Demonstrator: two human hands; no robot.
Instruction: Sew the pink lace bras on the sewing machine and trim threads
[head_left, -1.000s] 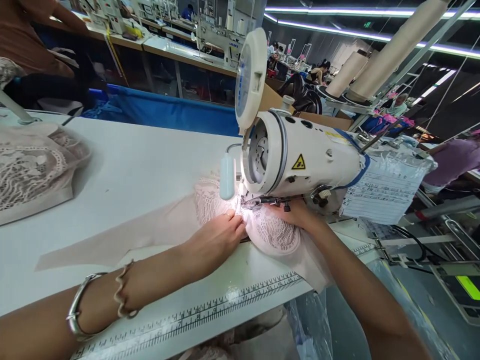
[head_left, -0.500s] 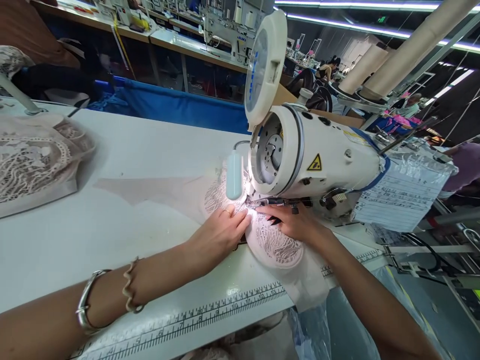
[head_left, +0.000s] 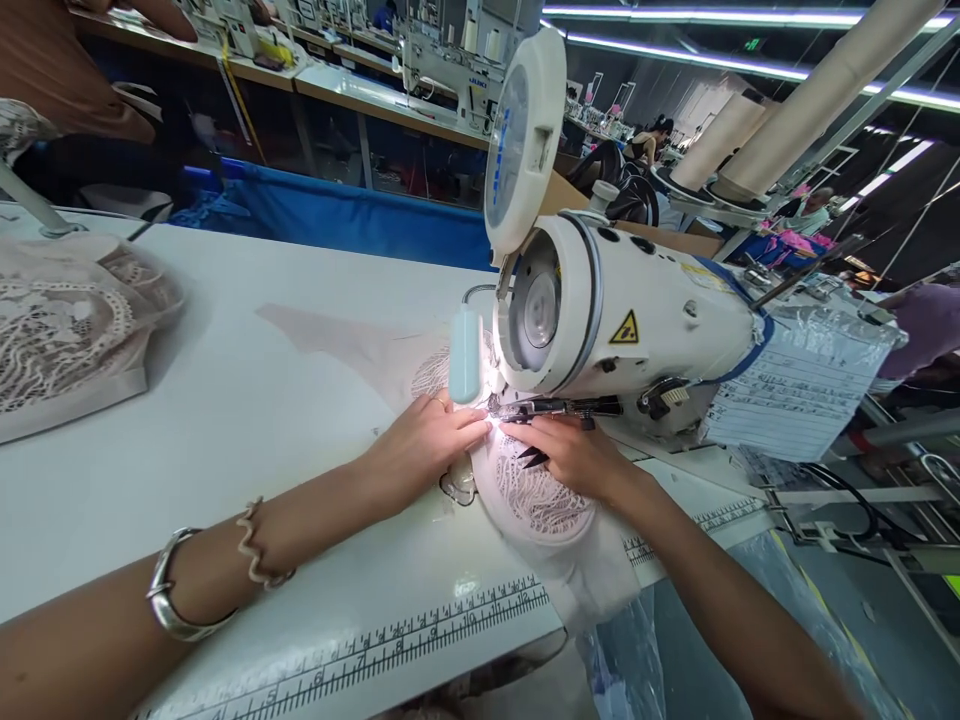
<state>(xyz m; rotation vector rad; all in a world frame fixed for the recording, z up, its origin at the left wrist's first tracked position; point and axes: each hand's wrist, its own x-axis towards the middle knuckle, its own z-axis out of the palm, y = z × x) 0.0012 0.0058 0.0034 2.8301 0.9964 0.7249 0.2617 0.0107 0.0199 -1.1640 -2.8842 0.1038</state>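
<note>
A white sewing machine (head_left: 637,320) stands on the white table (head_left: 247,420). Under its lit needle area lies a pale pink lace garment piece (head_left: 536,500) with a plain pink strip (head_left: 337,345) trailing to the far left. My left hand (head_left: 424,440) lies flat on the lace just left of the needle, fingers together and stretched toward it. My right hand (head_left: 570,455) presses on the lace right of the needle, under the machine's arm. Small dark snips (head_left: 531,458) show beneath its fingers.
A heap of lace pieces (head_left: 67,335) sits at the table's left. A ruler strip (head_left: 390,640) runs along the near edge. A blue bin (head_left: 337,215) lies behind the table. Paper sheets in plastic (head_left: 802,385) hang right of the machine. Other workers sit at machines in the back.
The plain pink strip has slid away from me across the table, toward the machine's far side. Both hands stay at the needle, shifted slightly with the lace.
</note>
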